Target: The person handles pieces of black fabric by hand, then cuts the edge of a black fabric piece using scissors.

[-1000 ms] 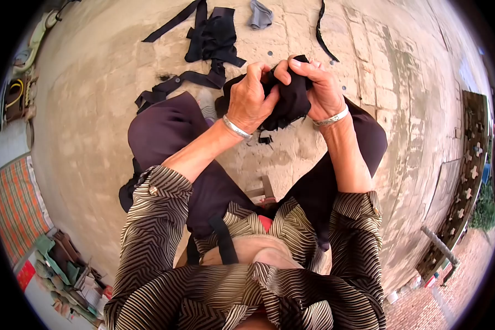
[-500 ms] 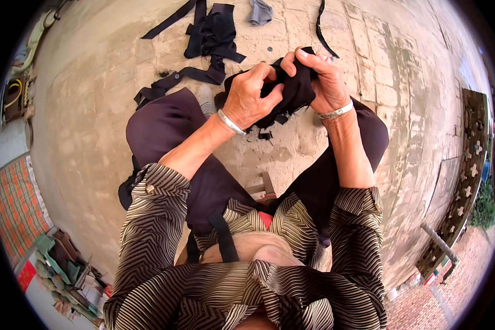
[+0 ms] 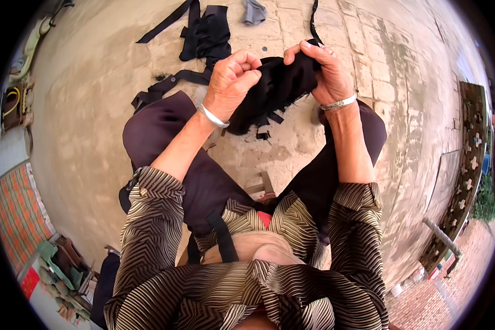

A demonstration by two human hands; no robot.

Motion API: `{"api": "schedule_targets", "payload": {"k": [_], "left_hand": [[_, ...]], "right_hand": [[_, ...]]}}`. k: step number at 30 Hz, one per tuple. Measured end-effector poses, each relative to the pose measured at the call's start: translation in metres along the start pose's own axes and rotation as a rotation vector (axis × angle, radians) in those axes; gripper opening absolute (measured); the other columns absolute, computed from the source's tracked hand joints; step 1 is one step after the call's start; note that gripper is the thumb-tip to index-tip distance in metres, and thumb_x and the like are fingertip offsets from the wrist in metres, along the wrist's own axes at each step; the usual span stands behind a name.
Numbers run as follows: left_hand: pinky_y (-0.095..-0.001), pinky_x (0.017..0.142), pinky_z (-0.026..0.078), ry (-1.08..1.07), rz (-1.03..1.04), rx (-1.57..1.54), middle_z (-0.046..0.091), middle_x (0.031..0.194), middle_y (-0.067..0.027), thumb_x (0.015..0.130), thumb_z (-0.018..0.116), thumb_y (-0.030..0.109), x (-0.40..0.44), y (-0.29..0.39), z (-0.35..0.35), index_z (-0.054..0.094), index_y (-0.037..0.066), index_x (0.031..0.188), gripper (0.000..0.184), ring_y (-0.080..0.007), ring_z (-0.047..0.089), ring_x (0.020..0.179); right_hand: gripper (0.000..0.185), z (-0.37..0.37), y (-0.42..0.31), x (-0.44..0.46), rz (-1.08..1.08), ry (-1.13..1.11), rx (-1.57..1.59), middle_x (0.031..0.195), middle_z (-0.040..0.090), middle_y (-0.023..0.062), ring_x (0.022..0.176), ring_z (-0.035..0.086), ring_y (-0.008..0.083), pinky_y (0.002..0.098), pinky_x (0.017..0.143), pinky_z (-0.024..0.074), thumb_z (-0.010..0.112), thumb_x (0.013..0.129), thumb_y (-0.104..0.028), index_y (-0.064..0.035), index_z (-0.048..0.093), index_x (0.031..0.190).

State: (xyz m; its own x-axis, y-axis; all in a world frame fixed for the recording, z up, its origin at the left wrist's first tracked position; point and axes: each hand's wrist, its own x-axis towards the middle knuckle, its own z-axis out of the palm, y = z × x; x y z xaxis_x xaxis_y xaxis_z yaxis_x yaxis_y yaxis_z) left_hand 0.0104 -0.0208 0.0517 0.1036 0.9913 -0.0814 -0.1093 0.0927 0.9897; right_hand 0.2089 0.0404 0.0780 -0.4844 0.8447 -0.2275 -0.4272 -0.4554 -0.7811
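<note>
1. Black cloth (image 3: 286, 80): up between the two hands, ahead of and between the knees, above the paved ground (image 3: 99, 132). Bunched, folds visible, lower edge frayed.
2. Left hand (image 3: 234, 80): at the cloth's left side, fingers curled in, thumb tip against the forefinger. Couldn't tell if the tips pinched cloth or something too fine to see.
3. Right hand (image 3: 333, 71): gripped the cloth's right end between thumb and fingers; thumb on top, near the upper corner.
4. Silver bracelet (image 3: 213, 116) on the left wrist, second bracelet (image 3: 338, 103) on the right wrist. Striped sleeves (image 3: 154, 231) cuffed below the elbows.
5. Left knee (image 3: 157, 124) and right knee (image 3: 374, 129) spread apart, dark trousers on both.
6. Small black scraps (image 3: 263, 135) on the ground just below the frayed edge.
7. Black fabric piece (image 3: 206, 36) on the ground beyond the left hand, long black strip (image 3: 168, 22) beside it. Buttoned black strip (image 3: 165, 88) lay nearer the left knee.
8. Gray cloth (image 3: 254, 12) at the top of the view, apart from the black pieces. Narrow black strip (image 3: 313, 22) on the ground beyond the right hand.
9. Far left edge: checked fabric (image 3: 22, 201). Far right: green plant (image 3: 484, 201).
</note>
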Motion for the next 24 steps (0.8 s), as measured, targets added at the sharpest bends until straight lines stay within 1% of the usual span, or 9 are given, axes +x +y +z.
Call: {"api": "schedule_targets", "payload": {"k": [5,8,9,11,15,17,19,22,24], "left_hand": [[-0.0171,0.068,0.035,-0.070,0.013,-0.010,0.052,0.084,0.0048,0.092,0.052,0.010,-0.001,0.007,-0.009,0.056,0.003,0.097,0.010,-0.0007,0.042,0.074],[-0.0188,0.069,0.039,-0.139,0.020,0.173,0.056,0.084,0.0031,0.089,0.061,0.009,-0.006,0.013,-0.003,0.053,0.001,0.105,0.019,-0.0028,0.047,0.076],[-0.0220,0.072,0.044,-0.132,0.183,0.280,0.061,0.089,0.0000,0.088,0.064,0.008,-0.006,0.007,-0.002,0.056,0.000,0.105,0.020,-0.0059,0.054,0.080],[-0.0325,0.066,0.051,-0.053,0.235,0.351,0.066,0.074,-0.0125,0.081,0.070,0.012,-0.005,-0.003,0.001,0.060,0.000,0.098,0.023,-0.0189,0.067,0.069],[-0.0387,0.060,0.052,-0.018,0.281,0.398,0.063,0.072,-0.0189,0.081,0.065,0.012,-0.007,0.003,0.008,0.065,0.004,0.099,0.020,-0.0342,0.065,0.065],[-0.0354,0.056,0.049,-0.065,0.367,0.475,0.062,0.068,-0.0168,0.082,0.061,0.008,-0.004,-0.007,0.005,0.065,0.005,0.104,0.023,-0.0323,0.062,0.059],[-0.0414,0.056,0.048,-0.044,0.486,0.484,0.060,0.067,-0.0178,0.080,0.058,0.008,-0.003,-0.014,0.006,0.062,0.007,0.107,0.027,-0.0372,0.060,0.061],[-0.0448,0.060,0.048,-0.164,0.325,0.536,0.059,0.065,-0.0180,0.077,0.054,0.007,-0.008,-0.008,0.006,0.058,0.009,0.110,0.033,-0.0371,0.061,0.064],[-0.0460,0.059,0.048,-0.164,0.274,0.563,0.059,0.065,-0.0196,0.076,0.055,0.008,-0.008,-0.011,0.009,0.059,0.005,0.103,0.027,-0.0385,0.061,0.065]], "right_hand": [[0.026,-0.002,0.007,0.000,0.029,0.015,-0.012,0.078,0.069,0.0107,0.066,0.062,0.0138,0.0255,0.065,0.0514,0.059,0.091,-0.014,0.0058,0.068,0.079],[0.025,0.004,0.005,-0.001,0.042,0.011,-0.060,0.079,0.069,0.0111,0.067,0.062,0.0147,0.0260,0.066,0.0518,0.059,0.091,-0.014,0.0059,0.068,0.081],[0.025,0.005,0.006,-0.001,0.042,-0.008,-0.064,0.079,0.069,0.0111,0.067,0.062,0.0147,0.0260,0.066,0.0518,0.059,0.091,-0.014,0.0059,0.068,0.081],[0.023,0.003,0.012,0.000,-0.005,0.034,-0.083,0.084,0.069,0.0120,0.074,0.064,0.0170,0.0284,0.075,0.0519,0.058,0.091,-0.014,0.0060,0.068,0.086],[0.021,0.003,0.017,-0.003,-0.028,-0.061,-0.038,0.090,0.068,0.0166,0.091,0.064,0.0246,0.0354,0.089,0.0479,0.056,0.090,-0.013,0.0062,0.064,0.091],[0.017,0.000,0.019,-0.001,-0.045,-0.036,-0.027,0.080,0.064,0.0146,0.085,0.063,0.0263,0.0374,0.086,0.0486,0.056,0.090,-0.013,0.0027,0.058,0.086],[0.015,0.014,0.016,0.000,-0.055,-0.016,-0.011,0.069,0.055,0.0094,0.073,0.057,0.0241,0.0377,0.078,0.0478,0.056,0.089,-0.012,-0.0030,0.050,0.079],[0.020,0.017,0.018,0.002,-0.033,-0.029,0.012,0.063,0.043,0.0048,0.061,0.046,0.0197,0.0354,0.068,0.0428,0.055,0.091,-0.010,-0.0079,0.042,0.075],[0.020,0.013,0.023,0.004,-0.026,-0.024,0.050,0.065,0.043,0.0041,0.063,0.046,0.0192,0.0353,0.067,0.0425,0.055,0.090,-0.009,-0.0084,0.042,0.075]]}}
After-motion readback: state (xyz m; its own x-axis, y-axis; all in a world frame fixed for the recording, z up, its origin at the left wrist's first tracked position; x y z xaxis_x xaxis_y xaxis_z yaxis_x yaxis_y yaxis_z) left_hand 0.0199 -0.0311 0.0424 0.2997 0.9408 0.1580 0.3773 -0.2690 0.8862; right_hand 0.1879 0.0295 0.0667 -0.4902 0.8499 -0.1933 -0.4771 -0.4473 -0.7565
